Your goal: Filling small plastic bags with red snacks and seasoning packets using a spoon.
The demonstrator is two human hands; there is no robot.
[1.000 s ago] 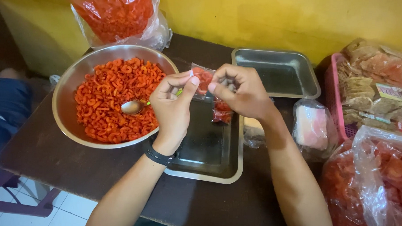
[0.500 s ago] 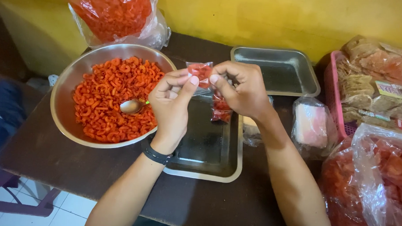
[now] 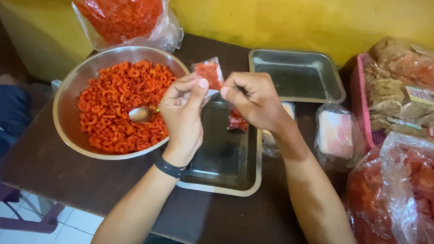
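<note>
My left hand (image 3: 182,111) and my right hand (image 3: 254,100) pinch a small clear plastic packet (image 3: 209,73) of orange-red snack between them, above a rectangular metal tray (image 3: 224,177). The packet stands upright with its filled end up, fingers of both hands closed on its lower part. Left of the hands sits a large round metal bowl (image 3: 69,90) full of orange-red curled snack pieces, with a metal spoon (image 3: 141,114) lying in it. A small red packet (image 3: 236,121) lies in the tray under my right hand.
A second metal tray (image 3: 298,56) sits behind. A big clear bag of red snack (image 3: 122,10) leans at the back left. A pink basket (image 3: 359,100) of packed snacks, a pink-filled bag (image 3: 336,135) and another large bag (image 3: 397,200) crowd the right.
The packet between my fingers has turned more upright and sits slightly higher. Both hands stay in nearly the same place over the tray.
</note>
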